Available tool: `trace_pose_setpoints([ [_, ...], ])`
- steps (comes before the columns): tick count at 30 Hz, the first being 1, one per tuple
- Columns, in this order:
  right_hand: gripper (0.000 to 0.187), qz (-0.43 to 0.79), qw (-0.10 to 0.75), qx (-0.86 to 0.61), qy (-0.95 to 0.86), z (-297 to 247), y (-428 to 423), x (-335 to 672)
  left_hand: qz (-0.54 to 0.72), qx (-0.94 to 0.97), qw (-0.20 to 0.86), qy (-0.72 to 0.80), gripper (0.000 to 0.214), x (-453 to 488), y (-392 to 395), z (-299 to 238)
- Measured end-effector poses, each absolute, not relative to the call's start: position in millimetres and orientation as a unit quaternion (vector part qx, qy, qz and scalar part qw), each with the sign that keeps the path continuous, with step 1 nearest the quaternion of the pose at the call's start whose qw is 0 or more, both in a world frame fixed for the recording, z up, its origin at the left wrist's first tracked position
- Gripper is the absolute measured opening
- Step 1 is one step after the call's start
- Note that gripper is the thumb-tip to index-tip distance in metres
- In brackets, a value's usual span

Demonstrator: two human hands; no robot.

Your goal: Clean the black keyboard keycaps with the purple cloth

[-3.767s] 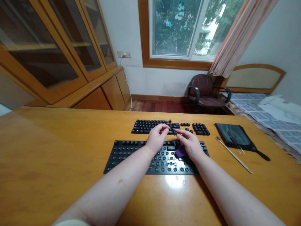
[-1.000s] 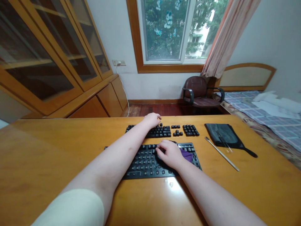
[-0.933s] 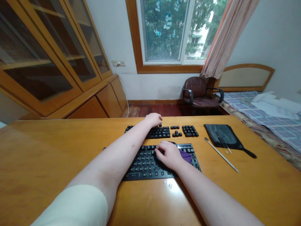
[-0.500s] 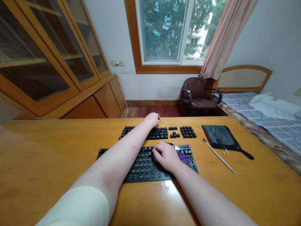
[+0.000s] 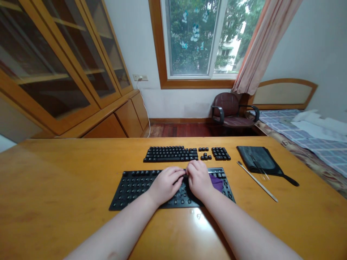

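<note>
Where the partly stripped black keyboard (image 5: pixel 130 189) lies on the bench (image 5: pixel 54 173), the left hand (image 5: pixel 166 185) rests on its middle, fingers (image 5: pixel 176 174) curled. The right hand (image 5: pixel 198 178) sits just beside it, likewise curled; whether either grasps anything cannot be told. A purple cloth (image 5: pixel 217 183) lies under the right hand's edge. Loose keycaps (image 5: pixel 170 154) stand beyond; further right lie a black pouch (image 5: pixel 256 160) and metal spatula (image 5: pixel 257 181).

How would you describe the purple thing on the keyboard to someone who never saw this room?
On the long honey-coloured wooden desk, find the flat black keyboard. The small crumpled purple cloth lies at its right end, beside the person's right hand, the only purple thing among the black keys.
</note>
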State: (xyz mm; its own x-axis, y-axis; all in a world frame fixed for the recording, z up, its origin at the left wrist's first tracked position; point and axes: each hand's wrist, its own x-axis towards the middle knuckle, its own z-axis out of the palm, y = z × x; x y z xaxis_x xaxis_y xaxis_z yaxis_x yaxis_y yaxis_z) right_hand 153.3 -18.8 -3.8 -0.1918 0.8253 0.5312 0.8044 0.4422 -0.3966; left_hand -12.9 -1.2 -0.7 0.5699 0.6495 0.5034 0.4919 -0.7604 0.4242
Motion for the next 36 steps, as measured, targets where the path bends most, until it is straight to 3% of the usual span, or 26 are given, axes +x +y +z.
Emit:
trace_pose_setpoints([
  [14,0.04,0.077,0.494,-0.436,-0.748,-18,-17,157,0.424,0.812,0.204,0.347,0.02,-11,8,-5],
  [26,0.028,0.017,0.426,-0.497,-0.756,-11,-13,158,0.438,0.798,0.23,0.344,0.019,-12,11,-5],
  [31,0.023,-0.056,0.376,-0.601,-0.703,-10,-13,153,0.44,0.789,0.239,0.357,0.018,-12,12,-4],
  [36,0.018,0.015,0.35,-0.614,-0.707,-10,-14,152,0.442,0.783,0.246,0.363,0.019,-13,13,-4],
])
